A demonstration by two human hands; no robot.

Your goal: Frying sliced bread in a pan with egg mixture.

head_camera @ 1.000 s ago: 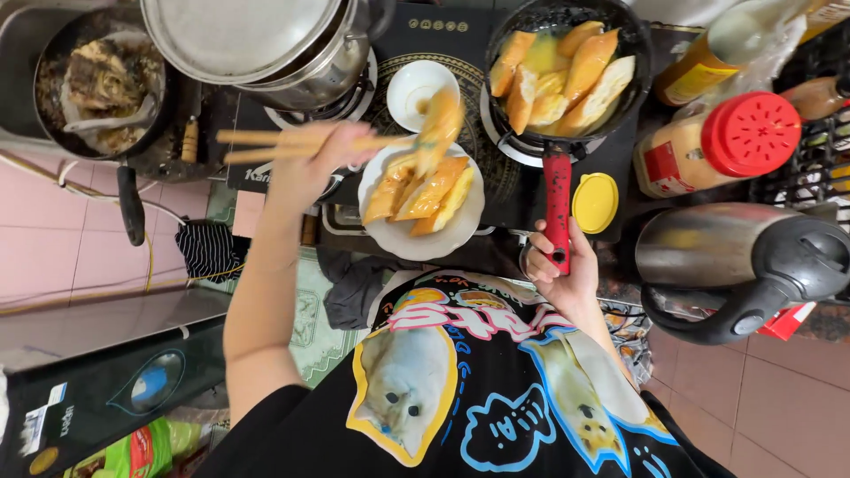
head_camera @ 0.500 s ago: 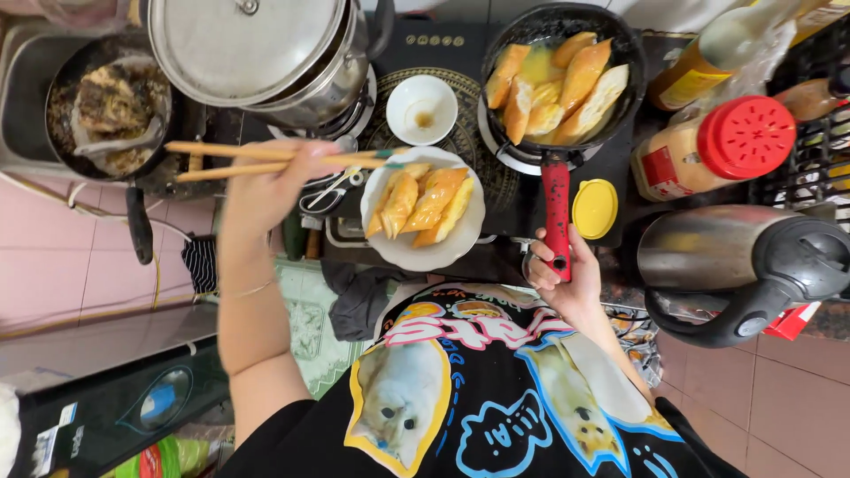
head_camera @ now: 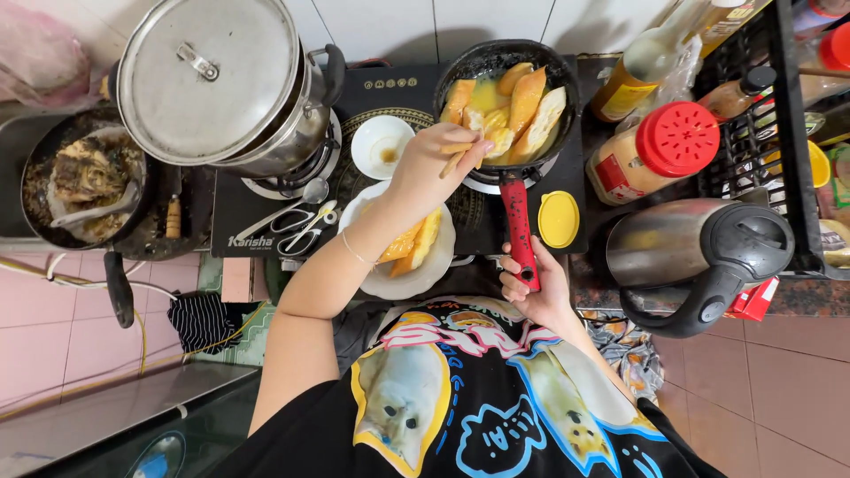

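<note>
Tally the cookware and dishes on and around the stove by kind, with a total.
Frying pans: 2, red-handled pan, dark pan
Lidded steel pots: 1
White plates: 1
Small white bowls: 1
Steel kettles: 1
Total: 6

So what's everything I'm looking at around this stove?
frying pan: 1, black with red handle, right burner, holds yellow bread slices
plate: 1, white, front of stove, fried slices on it
small bowl: 1, white, stove centre
lidded pot: 1, steel, left burner
kettle: 1, steel and black, right
jar: 1, red cap, right
chopsticks: 1 pair, wooden, over the pan
left hand: holds chopsticks
right hand: grips pan handle
</note>
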